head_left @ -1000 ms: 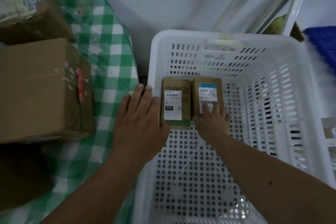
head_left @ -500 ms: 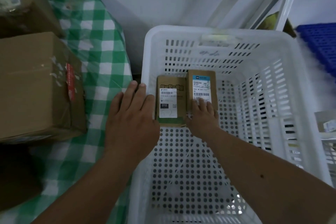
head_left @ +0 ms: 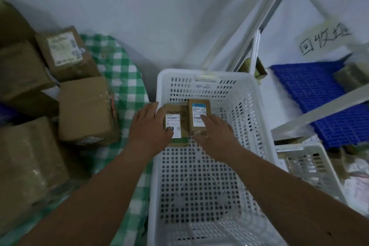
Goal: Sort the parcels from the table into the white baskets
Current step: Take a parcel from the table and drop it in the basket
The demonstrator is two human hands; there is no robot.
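You are at the placing step: two small parcels already lie flat in the white basket, side by side against its far-left corner, and your hands are on them or just above them. Nearest you, the basket's perforated floor is bare.

Your left hand reaches over the basket's left rim, fingers fairly straight, thumb lying on the left parcel; it looks slack, not clamped. Your right hand sits on the near end of the right parcel, forefinger stretched across its label, thumb at the near edge; I judge this a light touch, though whether it pinches the box I cannot tell.

Next, I judge, you let both go and turn left of the basket to the brown cartons on the green checked cloth. They look bulkier, likely needing both hands.

Writing: both parcels carry white barcode labels, the right one topped by a blue strip; the print is too small to read. Beyond the basket to the right, a handwritten paper sign shows Chinese characters, beginning 回收.
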